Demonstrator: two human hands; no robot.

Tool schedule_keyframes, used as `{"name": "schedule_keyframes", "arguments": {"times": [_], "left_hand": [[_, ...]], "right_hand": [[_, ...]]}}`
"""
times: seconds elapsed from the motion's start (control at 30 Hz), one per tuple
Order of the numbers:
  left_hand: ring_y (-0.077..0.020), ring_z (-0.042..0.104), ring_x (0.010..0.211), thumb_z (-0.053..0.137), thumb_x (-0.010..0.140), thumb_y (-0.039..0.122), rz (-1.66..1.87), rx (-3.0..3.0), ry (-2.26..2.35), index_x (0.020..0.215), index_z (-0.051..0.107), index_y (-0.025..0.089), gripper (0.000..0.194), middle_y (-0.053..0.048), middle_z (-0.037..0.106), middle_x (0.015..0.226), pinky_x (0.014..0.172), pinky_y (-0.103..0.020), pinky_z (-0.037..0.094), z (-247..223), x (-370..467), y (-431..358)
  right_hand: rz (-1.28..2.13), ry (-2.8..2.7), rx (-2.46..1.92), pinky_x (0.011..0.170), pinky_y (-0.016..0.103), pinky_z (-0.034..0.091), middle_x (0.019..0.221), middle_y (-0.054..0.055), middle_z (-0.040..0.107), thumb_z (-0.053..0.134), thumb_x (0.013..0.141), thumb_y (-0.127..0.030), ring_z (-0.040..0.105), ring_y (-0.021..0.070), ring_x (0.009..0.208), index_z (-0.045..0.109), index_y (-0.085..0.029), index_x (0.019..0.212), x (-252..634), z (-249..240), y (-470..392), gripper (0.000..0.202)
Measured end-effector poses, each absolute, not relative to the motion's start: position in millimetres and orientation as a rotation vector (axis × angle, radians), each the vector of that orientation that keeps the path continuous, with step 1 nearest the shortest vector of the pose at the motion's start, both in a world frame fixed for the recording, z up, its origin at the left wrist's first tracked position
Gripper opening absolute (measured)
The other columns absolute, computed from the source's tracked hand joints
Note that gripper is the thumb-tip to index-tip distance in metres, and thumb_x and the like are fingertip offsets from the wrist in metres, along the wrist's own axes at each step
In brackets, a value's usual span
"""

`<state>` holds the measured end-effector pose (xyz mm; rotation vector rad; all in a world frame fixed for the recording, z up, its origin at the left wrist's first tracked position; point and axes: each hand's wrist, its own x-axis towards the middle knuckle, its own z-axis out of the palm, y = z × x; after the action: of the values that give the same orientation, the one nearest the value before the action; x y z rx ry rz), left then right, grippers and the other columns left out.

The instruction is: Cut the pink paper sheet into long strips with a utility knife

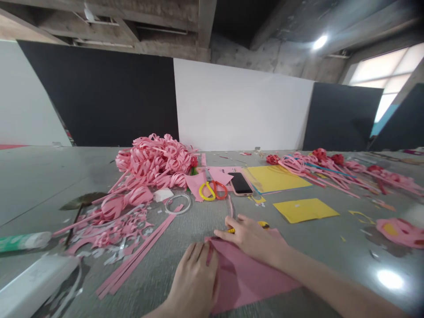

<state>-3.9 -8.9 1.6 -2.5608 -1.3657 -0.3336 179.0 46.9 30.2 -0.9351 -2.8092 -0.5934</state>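
A pink sheet of paper [247, 282] lies on the grey table right in front of me. My left hand [197, 276] is at its left edge, fingers together and bent over the paper; part of the grip is hidden. Across the sheet's far edge lies my right hand [250, 238]. Under its palm a yellow utility knife [264, 225] with dark marks passes, showing at both sides of the hand; its blade cannot be made out. Beyond the hands, scissors [214, 191] with yellow and orange handles rest on pink paper beside a phone [241, 183].
Pink paper flowers [155, 161] are heaped at the back left, with scraps [115, 227], cut strips [142, 251] and a tape roll [178, 204] nearer. Yellow sheets [304, 209] lie to the right. A glue tube [24, 241] and white box [38, 282] stand at the left.
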Motion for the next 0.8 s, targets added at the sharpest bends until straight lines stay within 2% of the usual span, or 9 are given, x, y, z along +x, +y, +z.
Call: {"name": "schedule_keyframes", "arguments": {"times": [0.43,0.8], "left_hand": [[-0.0245,0.052,0.095,0.044,0.067,0.015,-0.359,-2.548,-1.349,0.099,0.061,0.014,0.036,-0.011,0.059,0.107,0.086,-0.038,0.04,4.5,-4.1,-10.2],[-0.0252,0.052,0.096,0.045,0.066,0.015,-0.312,-2.566,-1.349,0.1,0.06,0.014,0.037,-0.01,0.058,0.109,0.087,-0.039,0.039,4.4,-5.5,-8.6]], "right_hand": [[-0.536,-2.796,-0.912,0.065,0.027,0.038,0.093,0.005,0.052,0.042,0.084,-0.013,0.048,0.0134,0.072,0.045,-0.029,0.119,186.4,22.5,52.6,0.038],[-0.626,-2.8,-0.891,0.063,0.026,0.036,0.095,0.004,0.051,0.043,0.084,-0.014,0.047,0.0123,0.068,0.045,-0.028,0.117,189.8,18.5,54.9,0.036]]}}
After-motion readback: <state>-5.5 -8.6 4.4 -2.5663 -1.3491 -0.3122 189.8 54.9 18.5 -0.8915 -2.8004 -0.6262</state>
